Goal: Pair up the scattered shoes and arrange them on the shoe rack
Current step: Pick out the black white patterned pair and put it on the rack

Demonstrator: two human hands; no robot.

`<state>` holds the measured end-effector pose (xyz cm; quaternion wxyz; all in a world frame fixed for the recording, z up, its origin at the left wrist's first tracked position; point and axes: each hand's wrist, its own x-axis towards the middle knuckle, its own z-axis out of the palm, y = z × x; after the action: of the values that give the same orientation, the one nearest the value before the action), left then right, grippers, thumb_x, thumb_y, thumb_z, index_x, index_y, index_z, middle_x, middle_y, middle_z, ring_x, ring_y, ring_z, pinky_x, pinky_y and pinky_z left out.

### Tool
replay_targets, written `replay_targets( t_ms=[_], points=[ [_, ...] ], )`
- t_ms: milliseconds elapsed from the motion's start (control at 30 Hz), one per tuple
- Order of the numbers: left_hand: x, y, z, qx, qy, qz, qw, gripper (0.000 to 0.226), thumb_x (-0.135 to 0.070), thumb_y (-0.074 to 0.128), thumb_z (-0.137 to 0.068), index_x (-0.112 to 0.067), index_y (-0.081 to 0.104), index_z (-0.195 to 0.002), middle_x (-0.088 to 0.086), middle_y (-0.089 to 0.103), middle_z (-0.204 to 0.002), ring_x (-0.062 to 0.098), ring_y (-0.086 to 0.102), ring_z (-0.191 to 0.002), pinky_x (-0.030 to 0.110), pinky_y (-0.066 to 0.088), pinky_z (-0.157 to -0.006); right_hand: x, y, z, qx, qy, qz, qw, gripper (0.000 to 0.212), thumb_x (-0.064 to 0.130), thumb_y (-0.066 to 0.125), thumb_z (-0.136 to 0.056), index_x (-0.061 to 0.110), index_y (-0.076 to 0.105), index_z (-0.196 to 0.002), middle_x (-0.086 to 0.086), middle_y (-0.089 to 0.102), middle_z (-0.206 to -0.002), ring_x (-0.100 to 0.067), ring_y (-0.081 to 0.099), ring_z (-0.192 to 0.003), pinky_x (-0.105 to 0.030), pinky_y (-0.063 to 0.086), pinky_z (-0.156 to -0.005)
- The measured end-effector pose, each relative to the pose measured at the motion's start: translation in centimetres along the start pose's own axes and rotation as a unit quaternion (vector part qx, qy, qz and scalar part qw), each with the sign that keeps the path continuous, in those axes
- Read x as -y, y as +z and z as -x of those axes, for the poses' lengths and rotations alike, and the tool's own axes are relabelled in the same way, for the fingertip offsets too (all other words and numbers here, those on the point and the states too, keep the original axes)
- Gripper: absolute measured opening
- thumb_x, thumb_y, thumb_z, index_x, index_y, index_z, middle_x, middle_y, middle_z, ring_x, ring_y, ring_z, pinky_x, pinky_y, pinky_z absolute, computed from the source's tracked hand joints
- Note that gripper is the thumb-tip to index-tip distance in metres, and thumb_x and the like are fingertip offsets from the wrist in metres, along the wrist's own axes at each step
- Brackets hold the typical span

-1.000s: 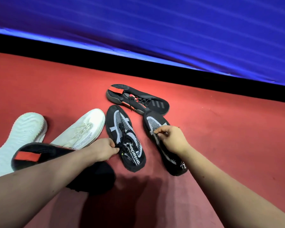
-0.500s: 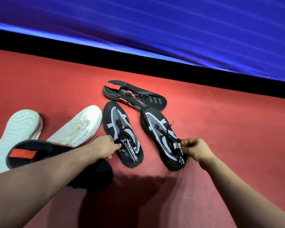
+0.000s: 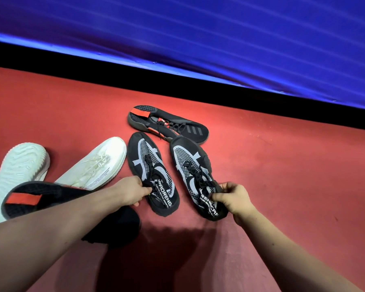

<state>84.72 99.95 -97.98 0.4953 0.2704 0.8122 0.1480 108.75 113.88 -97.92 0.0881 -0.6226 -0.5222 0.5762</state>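
a: what are your fingers on?

b: my left hand (image 3: 133,191) pinches the laces of the left mesh shoe (image 3: 150,163), fingers (image 3: 144,189) curled tight near the tongue. my right hand (image 3: 233,198) grips the right mesh shoe (image 3: 188,161) near its heel end, thumb and fingers closed on it. laces or collar, i cannot tell which.

a: where do those two lie?

b: both are on the red floor (image 3: 282,175), side by side with a narrow gap, toes away from me, heels toward me. they match: black mesh with grey bands and white lettering.

a: and the others?

b: a black striped shoe (image 3: 190,129) with a red heel tab lies crosswise just beyond their toes, and the right mesh shoe's toe meets it. a white sneaker (image 3: 97,165) sits upright just left of the left mesh shoe. a second white sneaker (image 3: 19,167) lies sole up, further left. nearest me, a black shoe with a red tab (image 3: 30,197) is partly hidden under my left forearm.

a: behind all that?

b: a black strip, then a blue sheet (image 3: 219,39).
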Motion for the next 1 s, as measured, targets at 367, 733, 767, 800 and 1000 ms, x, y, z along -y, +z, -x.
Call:
replay_targets(
  t_ms=[367, 733, 767, 800, 1000],
  points=[
    [-0.2, 0.3, 0.4, 0.009, -0.006, -0.008, 1.000, 0.022, -0.030, 0.055, -0.092, -0.012, 0.048, -0.080, 0.008, 0.062, -0.080, 0.026, 0.064, -0.067, 0.023, 0.040, -0.051, 0.3, 1.4, 1.1, -0.101, -0.218, 0.199, 0.950, 0.028, 0.014, 0.076, -0.048, 0.018, 0.053, -0.065, -0.004, 0.057, -0.069, -0.018, 0.047, -0.067, -0.026, 0.031, -0.060],
    [-1.0, 3.6, 0.8, 0.057, -0.119, 0.182, 0.974, 0.039, -0.023, 0.059, -0.088, -0.005, 0.050, -0.121, 0.015, 0.053, -0.082, 0.025, 0.059, -0.074, 0.031, 0.058, -0.057, 1.6, 2.4, 2.0, -0.027, -0.016, -0.116, 0.993, 0.016, -0.005, 0.072, -0.069, 0.005, 0.059, -0.071, -0.009, 0.063, -0.056, -0.015, 0.054, -0.042, -0.020, 0.046, -0.044],
    [-1.1, 3.9, 0.9, 0.051, -0.123, 0.198, 0.971, 0.037, -0.019, 0.059, -0.088, -0.006, 0.050, -0.121, 0.013, 0.051, -0.082, 0.024, 0.057, -0.076, 0.031, 0.058, -0.057, 1.6, 2.4, 2.0, -0.026, -0.014, -0.113, 0.993, 0.018, -0.005, 0.073, -0.068, 0.005, 0.059, -0.071, -0.009, 0.063, -0.056, -0.015, 0.054, -0.042, -0.020, 0.045, -0.044],
    [-1.2, 4.0, 0.9, 0.042, -0.127, 0.219, 0.967, 0.035, -0.014, 0.059, -0.088, -0.006, 0.051, -0.120, 0.011, 0.050, -0.082, 0.023, 0.056, -0.076, 0.032, 0.058, -0.059, 1.6, 2.4, 2.0, -0.027, -0.014, -0.111, 0.993, 0.019, -0.006, 0.073, -0.067, 0.006, 0.059, -0.071, -0.009, 0.063, -0.058, -0.016, 0.054, -0.043, -0.021, 0.045, -0.045],
    [-1.0, 3.4, 1.2, 0.006, -0.134, 0.306, 0.943, 0.031, -0.011, 0.059, -0.081, -0.006, 0.056, -0.111, 0.008, 0.055, -0.088, 0.029, 0.061, -0.090, 0.036, 0.056, -0.073, 1.3, 2.2, 1.7, -0.017, 0.017, -0.156, 0.988, 0.017, -0.007, 0.071, -0.067, 0.005, 0.059, -0.070, -0.009, 0.063, -0.053, -0.019, 0.054, -0.043, -0.024, 0.046, -0.050]
  ],
)
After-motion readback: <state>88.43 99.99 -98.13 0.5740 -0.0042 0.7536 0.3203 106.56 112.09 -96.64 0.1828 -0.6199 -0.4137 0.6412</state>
